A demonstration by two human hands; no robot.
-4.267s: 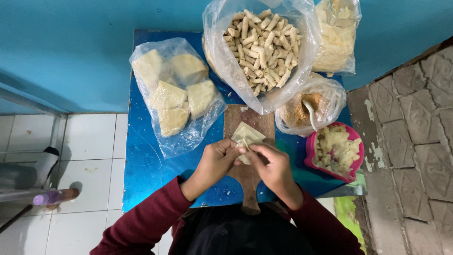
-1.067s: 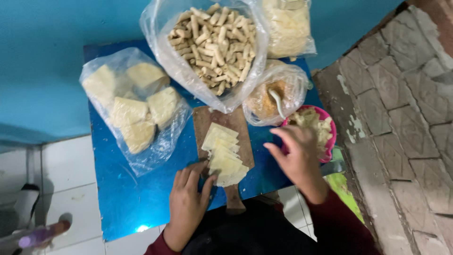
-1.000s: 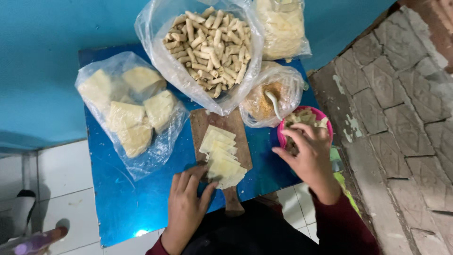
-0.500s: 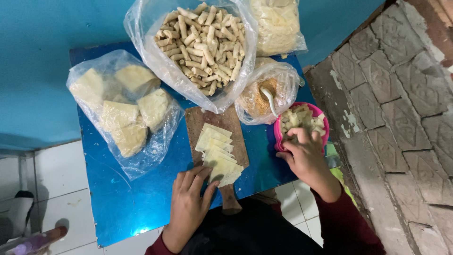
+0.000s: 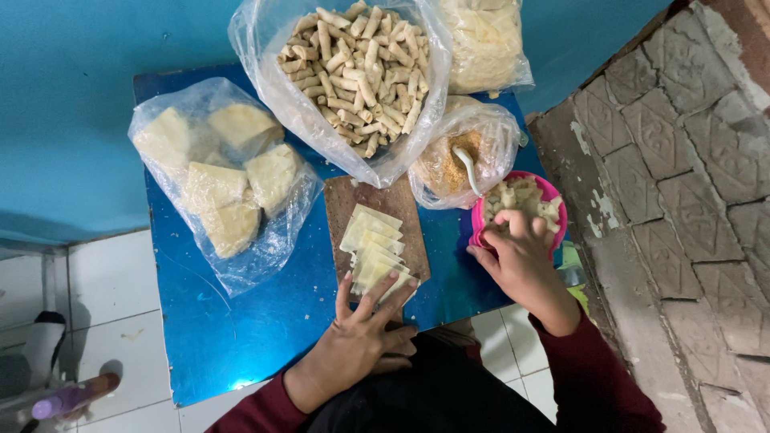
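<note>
A fanned stack of pale square wrappers (image 5: 371, 248) lies on a brown wooden cutting board (image 5: 345, 207) on the blue table (image 5: 233, 329). My left hand (image 5: 361, 341) rests flat at the near end of the stack, fingertips on the lowest wrappers. My right hand (image 5: 521, 256) reaches into a pink bowl (image 5: 557, 210) of pale chopped filling, its fingers curled in the filling; whether it holds any is hidden.
A large clear bag of rolled pieces (image 5: 353, 64) sits at the back, beside a bag of pale wrappers (image 5: 485, 40). A bag of crumbs with a white spoon (image 5: 461, 156) stands by the bowl. A bag of wrapper stacks (image 5: 216, 172) lies left. A stone wall (image 5: 690, 200) rises right.
My right hand moved from the cutting board over to the pink bowl and dipped into the filling. My left hand stayed on the wrapper stack.
</note>
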